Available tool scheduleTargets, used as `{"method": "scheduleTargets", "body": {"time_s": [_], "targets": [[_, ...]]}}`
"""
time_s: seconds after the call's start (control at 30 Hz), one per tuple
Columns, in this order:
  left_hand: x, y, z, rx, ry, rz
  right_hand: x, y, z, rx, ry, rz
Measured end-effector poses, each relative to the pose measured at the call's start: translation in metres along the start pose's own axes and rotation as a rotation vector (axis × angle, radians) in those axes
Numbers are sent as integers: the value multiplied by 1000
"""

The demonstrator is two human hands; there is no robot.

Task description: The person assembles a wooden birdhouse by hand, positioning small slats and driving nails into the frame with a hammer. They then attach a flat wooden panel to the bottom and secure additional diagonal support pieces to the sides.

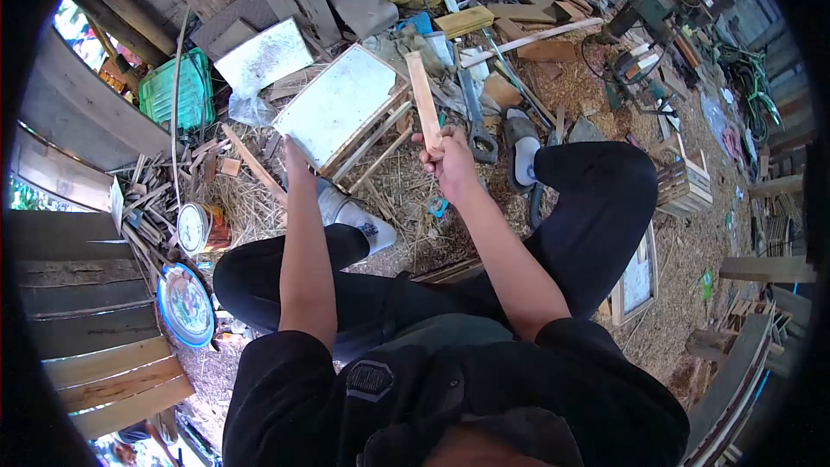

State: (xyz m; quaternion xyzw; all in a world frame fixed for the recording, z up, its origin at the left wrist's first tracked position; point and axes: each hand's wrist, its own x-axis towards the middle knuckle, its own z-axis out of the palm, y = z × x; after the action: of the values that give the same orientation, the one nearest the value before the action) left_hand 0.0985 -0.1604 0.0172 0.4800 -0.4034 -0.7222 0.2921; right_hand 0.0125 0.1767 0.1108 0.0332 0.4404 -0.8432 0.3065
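My right hand (pixel 449 158) is closed around the lower end of a flat, pale wooden slat (pixel 422 91), which points up and away from me. Just left of it stands a low wooden frame box (pixel 380 149) with open slatted sides and a white panel (pixel 339 102) on top. At the panel's near left corner is my left hand (pixel 297 161), seen edge-on along the box, its fingers mostly hidden. A handsaw (pixel 474 112) lies on the ground right of the slat, its dark handle close to my right hand.
Straw and shavings cover the ground. A paint can (pixel 194 229) and a blue-rimmed basin (pixel 185 304) stand to my left, below a green plastic case (pixel 177 91). On my right are a slatted wooden crate (pixel 685 183) and a framed panel (pixel 639 275). Scrap wood lies ahead.
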Motion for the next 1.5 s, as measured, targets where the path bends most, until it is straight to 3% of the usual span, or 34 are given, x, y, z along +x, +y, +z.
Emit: {"method": "scheduleTargets", "body": {"time_s": [0.03, 0.07, 0.2, 0.3, 0.37, 0.4, 0.43, 0.5, 0.53, 0.57, 0.63, 0.7, 0.77, 0.8, 0.87, 0.9, 0.97, 1.13, 1.27, 1.43, 1.5], "targets": [[-2, -5, 5, -166, -79, 3, -1, -1, 0, -72, -1, -22], [17, -18, 3, -99, -111, 102, -1, -3, 0, -130, 1, -27], [-8, -5, 33, -83, -91, 101, -12, -20, 7, -375, 93, 14], [-6, -8, 58, 6, 59, 122, -1, -9, -15, -432, 188, 68], [-8, -20, 73, 430, 223, 403, 16, 7, -40, -455, 107, 96], [-59, -6, 97, 444, 297, 321, 13, 7, -40, -453, 112, 95], [-65, -3, 100, 446, 292, 320, 8, 5, -37, -449, 165, 87], [-70, -3, 106, 831, 321, 735, 5, 2, -38, -445, 222, 76], [-75, 3, 105, 703, 234, 1079, 6, 3, -42, -457, 220, 78], [-78, 15, 100, 702, 229, 1078, 7, 4, -45, -468, 217, 79], [-78, 37, 80, 1337, -120, 1372, 9, 2, -51, -477, 231, 91], [-67, 36, 66, 1276, -135, 1358, 12, 6, -56, -485, 235, 110], [-14, 15, 45, 854, 69, 1162, 19, 10, -63, -489, 255, 89], [7, 12, 31, 856, 68, 1166, 20, 11, -64, -489, 254, 99], [36, 10, 11, 914, 248, 960, 15, 8, -61, -501, 252, 104], [26, 16, 11, 918, 241, 962, 12, 6, -60, -519, 250, 110], [-2, 39, 14, 969, -31, 827, 11, 7, -60, -511, 255, 106], [3, 13, 36, 856, 260, 861, 12, 8, -58, -531, 249, 109], [12, 3, 35, 723, 263, 856, 21, 19, -64, -539, 236, 93], [-45, -6, 82, 534, 449, 703, 25, 21, -57, -487, 270, 39], [-67, -18, 99, 477, 455, 735, 25, 26, -58, -496, 249, 46]]}}
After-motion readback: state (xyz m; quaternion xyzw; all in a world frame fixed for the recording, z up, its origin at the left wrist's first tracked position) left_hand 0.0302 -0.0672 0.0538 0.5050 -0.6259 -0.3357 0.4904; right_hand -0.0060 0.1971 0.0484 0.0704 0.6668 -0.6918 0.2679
